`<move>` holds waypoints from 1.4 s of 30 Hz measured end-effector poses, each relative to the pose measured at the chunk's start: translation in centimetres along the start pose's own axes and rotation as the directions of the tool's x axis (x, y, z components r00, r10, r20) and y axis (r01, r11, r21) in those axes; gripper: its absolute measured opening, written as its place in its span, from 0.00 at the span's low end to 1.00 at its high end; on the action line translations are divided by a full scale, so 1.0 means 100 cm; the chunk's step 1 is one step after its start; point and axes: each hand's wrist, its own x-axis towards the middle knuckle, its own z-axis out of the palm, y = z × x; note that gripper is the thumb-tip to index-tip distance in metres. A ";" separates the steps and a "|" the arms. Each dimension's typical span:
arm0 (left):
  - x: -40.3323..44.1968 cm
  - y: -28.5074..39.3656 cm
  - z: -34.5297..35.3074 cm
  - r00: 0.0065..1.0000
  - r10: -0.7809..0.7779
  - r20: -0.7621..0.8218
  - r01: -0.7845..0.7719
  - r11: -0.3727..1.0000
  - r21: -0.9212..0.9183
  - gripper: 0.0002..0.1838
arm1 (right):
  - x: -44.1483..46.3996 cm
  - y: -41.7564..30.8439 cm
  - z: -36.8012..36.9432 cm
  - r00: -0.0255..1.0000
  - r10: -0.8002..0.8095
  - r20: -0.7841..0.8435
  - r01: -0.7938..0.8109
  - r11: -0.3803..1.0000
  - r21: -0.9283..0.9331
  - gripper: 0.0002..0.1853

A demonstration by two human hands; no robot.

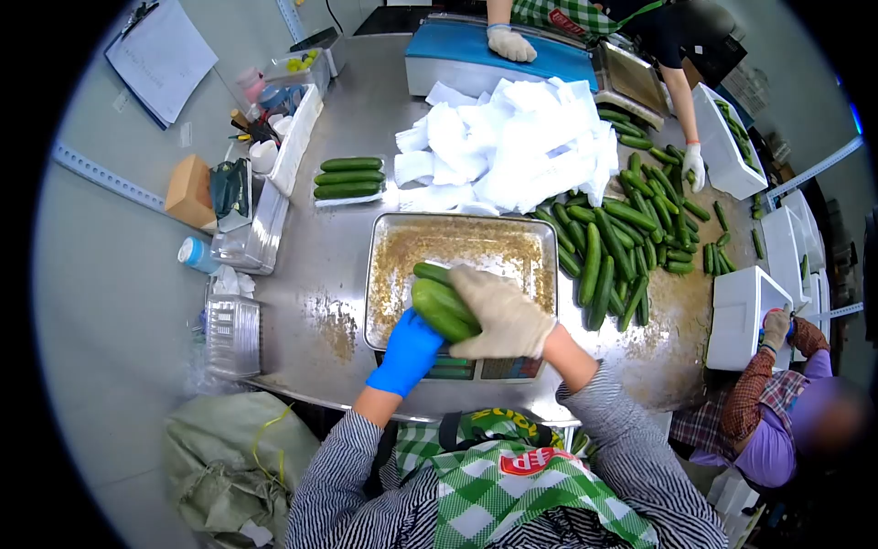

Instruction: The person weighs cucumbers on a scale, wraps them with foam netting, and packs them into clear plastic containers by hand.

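Over the metal tray [393,247], my two gloved hands are closed around a small bunch of green cucumbers [437,306]; how many there are is partly hidden. My left hand [410,352], in a blue glove, grips their near end from below. From the right, my right hand [501,316], in a pale cloth glove, is wrapped over the top of them. The tray is stained brown and sits on a scale [510,368], whose front edge shows under it. Left of the tray's far corner lies a pack of cucumbers [348,178].
White cloth-like pieces [512,137] are heaped behind the tray. Loose cucumbers [631,229] spread to the right, where a co-worker's gloved hand [694,167] reaches in. Foam boxes [736,306] line the right edge. Clear plastic trays [233,334] are stacked at left.
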 end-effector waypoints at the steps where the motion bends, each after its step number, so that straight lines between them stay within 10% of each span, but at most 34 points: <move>1: -0.003 0.002 -0.004 0.999 0.043 0.018 -0.044 0.998 0.051 0.20 | -0.004 0.002 -0.005 0.991 0.133 0.006 -0.132 0.977 0.167 0.42; 9: -0.002 -0.002 -0.002 0.993 0.086 -0.079 -0.085 0.996 0.015 0.16 | 0.015 0.025 0.006 0.956 0.287 0.067 -0.286 0.958 -0.025 0.20; 26: -0.007 -0.007 0.011 0.996 0.073 -0.057 -0.076 0.996 -0.050 0.19 | 0.021 0.017 -0.001 0.795 0.502 0.341 -0.590 0.769 0.244 0.35; 31: 0.001 -0.003 -0.004 0.991 0.124 -0.041 -0.127 0.989 -0.074 0.16 | 0.016 0.014 0.011 0.838 0.536 0.098 -0.540 0.791 0.288 0.29; 35: 0.006 0.001 -0.001 0.996 0.083 -0.032 -0.085 0.996 -0.042 0.15 | -0.002 -0.015 0.039 0.811 0.271 -0.519 -0.278 0.958 0.067 0.32; 37: 0.007 0.003 0.000 0.999 0.048 -0.015 -0.049 0.998 -0.036 0.15 | -0.011 -0.035 0.040 0.866 0.309 -0.393 -0.306 0.949 0.072 0.40; 39: 0.007 0.007 0.000 0.999 0.034 -0.015 -0.034 0.999 -0.011 0.14 | -0.016 -0.039 0.054 0.911 0.211 -0.355 -0.327 0.894 -0.307 0.43; 42: 0.012 0.008 0.005 0.996 0.060 -0.069 -0.057 0.998 0.041 0.10 | -0.009 -0.026 0.051 0.860 0.331 -0.388 -0.408 0.903 -0.134 0.46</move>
